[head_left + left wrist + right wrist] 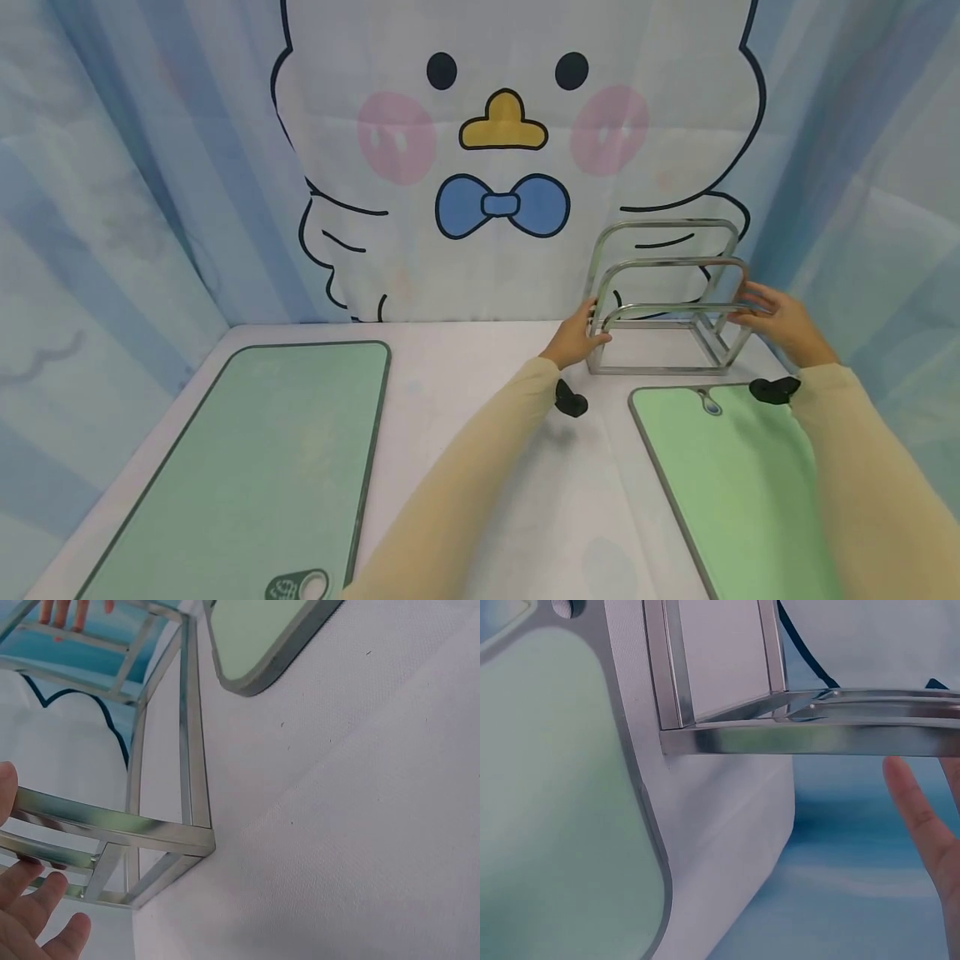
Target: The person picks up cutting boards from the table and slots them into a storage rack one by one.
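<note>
A silver metal rack (660,370) with three upright hoops stands at the back right of the table. My left hand (576,337) grips its left side, thumb toward the front. In the left wrist view, the thumb and fingers (51,889) lie on opposite sides of the metal bars. On the other side my right hand (787,323) holds the rack's right uprights, its fingertips showing past the bar in the left wrist view. A finger (907,791) of that hand meets the bar's edge in the right wrist view.
A large green cutting board (300,450) with a dark rim lies on the left of the white table (450,392). Just in front of the rack lies another green board (735,483), partly under my right arm. A curtain (502,275) with a cartoon bird hangs behind.
</note>
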`<action>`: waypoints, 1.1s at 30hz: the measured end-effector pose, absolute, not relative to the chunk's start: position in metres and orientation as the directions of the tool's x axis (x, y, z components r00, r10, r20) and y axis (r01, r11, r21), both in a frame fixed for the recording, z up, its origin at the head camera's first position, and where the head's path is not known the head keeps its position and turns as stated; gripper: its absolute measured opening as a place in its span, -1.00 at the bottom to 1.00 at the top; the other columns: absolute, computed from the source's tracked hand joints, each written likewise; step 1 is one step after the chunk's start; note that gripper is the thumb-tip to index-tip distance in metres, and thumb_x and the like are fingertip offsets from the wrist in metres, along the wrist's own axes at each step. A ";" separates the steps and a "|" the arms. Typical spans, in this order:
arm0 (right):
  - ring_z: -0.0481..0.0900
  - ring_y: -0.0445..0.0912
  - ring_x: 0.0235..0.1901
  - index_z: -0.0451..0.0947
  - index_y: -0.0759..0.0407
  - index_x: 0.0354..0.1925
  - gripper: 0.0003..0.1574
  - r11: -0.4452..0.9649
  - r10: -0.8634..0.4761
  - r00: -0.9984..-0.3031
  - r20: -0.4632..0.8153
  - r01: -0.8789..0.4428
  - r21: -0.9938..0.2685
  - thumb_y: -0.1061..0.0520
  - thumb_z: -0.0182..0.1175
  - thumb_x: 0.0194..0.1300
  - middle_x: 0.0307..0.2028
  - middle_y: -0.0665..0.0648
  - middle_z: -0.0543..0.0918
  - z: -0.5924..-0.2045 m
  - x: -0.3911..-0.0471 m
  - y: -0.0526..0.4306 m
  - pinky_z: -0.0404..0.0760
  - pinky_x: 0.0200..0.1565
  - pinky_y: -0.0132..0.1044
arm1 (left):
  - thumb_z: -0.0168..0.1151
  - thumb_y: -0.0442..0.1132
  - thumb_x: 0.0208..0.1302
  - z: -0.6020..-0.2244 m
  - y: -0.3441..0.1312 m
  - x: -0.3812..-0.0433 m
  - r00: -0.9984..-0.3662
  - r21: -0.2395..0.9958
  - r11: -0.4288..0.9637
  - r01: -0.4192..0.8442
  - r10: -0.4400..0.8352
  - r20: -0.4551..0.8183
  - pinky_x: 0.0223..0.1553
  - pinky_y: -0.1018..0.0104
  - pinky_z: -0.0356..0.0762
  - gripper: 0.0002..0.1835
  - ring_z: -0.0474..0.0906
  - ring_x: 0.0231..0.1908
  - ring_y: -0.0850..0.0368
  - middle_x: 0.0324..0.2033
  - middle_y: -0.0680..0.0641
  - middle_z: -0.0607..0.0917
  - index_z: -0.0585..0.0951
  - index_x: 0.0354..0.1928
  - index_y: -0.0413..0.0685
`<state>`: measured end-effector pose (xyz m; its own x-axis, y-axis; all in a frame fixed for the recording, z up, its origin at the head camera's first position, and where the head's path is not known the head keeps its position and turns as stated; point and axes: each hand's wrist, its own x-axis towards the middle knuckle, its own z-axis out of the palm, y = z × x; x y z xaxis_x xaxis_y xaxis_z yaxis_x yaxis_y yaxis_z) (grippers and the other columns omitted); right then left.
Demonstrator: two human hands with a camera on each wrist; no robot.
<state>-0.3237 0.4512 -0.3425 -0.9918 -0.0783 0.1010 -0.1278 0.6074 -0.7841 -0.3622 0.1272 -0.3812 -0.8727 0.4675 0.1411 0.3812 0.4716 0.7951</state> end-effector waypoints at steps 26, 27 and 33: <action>0.46 -0.64 -0.11 -0.33 0.26 0.46 0.04 0.414 -0.238 -0.971 -0.033 -0.071 -0.908 0.27 0.14 0.30 -0.04 -0.52 0.42 -0.334 -0.324 0.451 0.56 -0.17 -0.59 | 0.38 -0.18 0.11 -0.383 0.096 -0.373 -0.869 0.874 0.379 0.304 0.487 0.091 0.24 0.20 0.39 -0.16 0.37 0.27 0.03 0.25 -0.14 0.45 0.19 0.39 -0.08; 0.45 -0.66 -0.12 -0.32 0.25 0.47 0.05 0.431 -0.234 -0.972 -0.036 -0.071 -0.900 0.25 0.15 0.30 -0.08 -0.53 0.43 -0.334 -0.324 0.450 0.55 -0.17 -0.60 | 0.39 -0.18 0.10 -0.383 0.093 -0.373 -0.870 0.873 0.382 0.304 0.485 0.090 0.24 0.20 0.39 -0.16 0.38 0.26 0.03 0.25 -0.14 0.46 0.19 0.40 -0.08; 0.35 -0.68 -0.02 -0.26 0.16 0.48 0.05 0.520 -0.204 -0.977 -0.062 -0.054 -0.853 0.14 0.18 0.30 0.31 -0.17 0.29 -0.333 -0.327 0.439 0.49 -0.10 -0.65 | 0.43 -0.17 0.05 -0.383 0.078 -0.374 -0.875 0.868 0.391 0.307 0.474 0.096 0.25 0.16 0.38 -0.13 0.41 0.25 0.02 0.22 -0.16 0.49 0.21 0.39 -0.12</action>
